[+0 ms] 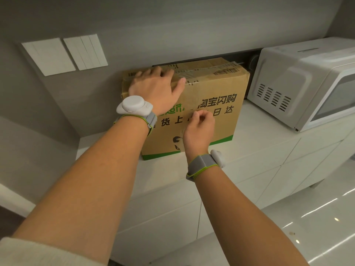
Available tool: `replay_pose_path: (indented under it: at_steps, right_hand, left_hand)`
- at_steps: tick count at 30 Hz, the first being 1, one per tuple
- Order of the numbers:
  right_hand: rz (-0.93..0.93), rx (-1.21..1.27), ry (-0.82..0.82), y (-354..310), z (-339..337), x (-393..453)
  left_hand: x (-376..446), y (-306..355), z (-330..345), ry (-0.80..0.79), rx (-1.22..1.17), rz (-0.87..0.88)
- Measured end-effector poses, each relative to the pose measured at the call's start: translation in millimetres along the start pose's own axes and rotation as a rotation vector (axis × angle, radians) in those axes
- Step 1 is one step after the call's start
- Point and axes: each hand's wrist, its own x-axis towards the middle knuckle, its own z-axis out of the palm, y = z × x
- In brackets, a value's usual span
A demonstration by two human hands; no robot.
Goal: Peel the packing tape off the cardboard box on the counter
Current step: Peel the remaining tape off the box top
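Note:
A brown cardboard box (217, 121) with green and black print stands on the white counter (255, 135) against the grey wall. Clear packing tape (194, 73) runs along its top and down the middle of its front face. My left hand (155, 87) lies flat on the box's top left, fingers spread, thumb over the front edge. My right hand (199, 127) is against the front face, thumb and forefinger pinched together at the tape strip. Whether a tape end is between the fingers is hard to tell.
A white microwave (303, 83) stands right of the box, close to its side. Two white switch plates (65, 54) are on the wall at upper left. White cabinet fronts (259, 179) run below the counter, above a glossy floor (317, 227).

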Motion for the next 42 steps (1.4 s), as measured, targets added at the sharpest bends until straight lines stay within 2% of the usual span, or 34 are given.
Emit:
replay_pose_path:
  at_steps: [6,14,16,20,32,34,37,42]
  right_hand:
    - [0.114,0.225,-0.029,1,-3,2]
    - [0.190,0.371,-0.096,-4,-11,13]
    - [0.213,0.413,-0.129,-6,-11,11]
    - [0.198,0.309,-0.188,-9,-13,10]
    - [0.469,0.622,-0.432,-20,-33,21]
    - [0.411,0.558,-0.404,-18,-34,21]
    - [0.203,0.317,-0.309,-14,-32,19]
    - [-0.012,0.088,-0.295,-5,-36,16]
  left_hand:
    - [0,0,-1,-0.005,0.000,-0.004]
    - [-1,0,0,-0.014,-0.008,-0.009]
    - [0,0,0,-0.015,-0.007,-0.010]
    - [-1,0,-1,-0.007,-0.005,-0.005]
    - [0,0,1,-0.014,-0.010,-0.014]
    - [0,0,1,-0.017,-0.009,-0.011]
    - [0,0,0,-0.015,-0.010,-0.008]
    - [-1,1,-2,-0.018,0.004,-0.011]
